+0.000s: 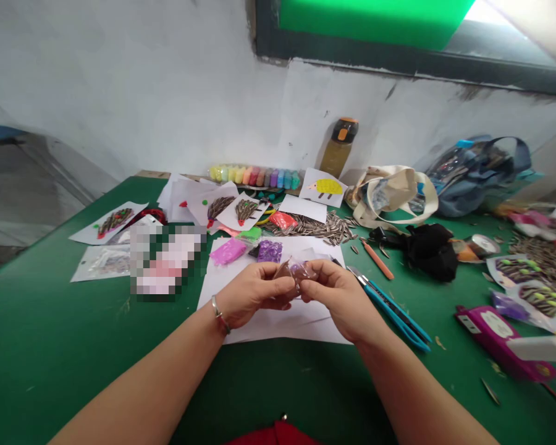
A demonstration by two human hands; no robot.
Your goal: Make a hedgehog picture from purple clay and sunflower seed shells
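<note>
Both my hands pinch a small clear packet of brown clay point(285, 272) above a white sheet of paper point(278, 324). My left hand point(254, 293), with a bracelet at the wrist, grips the packet's left part. Its right part is between the thumb and fingers of my right hand point(338, 293). Just beyond my hands lie a pink clay packet point(228, 251) and a purple clay packet point(269, 251). Light blue tweezers point(398, 318) rest to the right of my right hand, beside an orange pen-like tool point(377, 259).
Sunflower seeds point(328, 227) lie heaped behind the paper. Seed-covered hedgehog pictures point(220, 207) and a row of coloured clay point(254, 177) are farther back. A bottle point(338, 148) stands against the wall. To the right are a black cloth item point(430, 252) and a magenta device point(495, 337).
</note>
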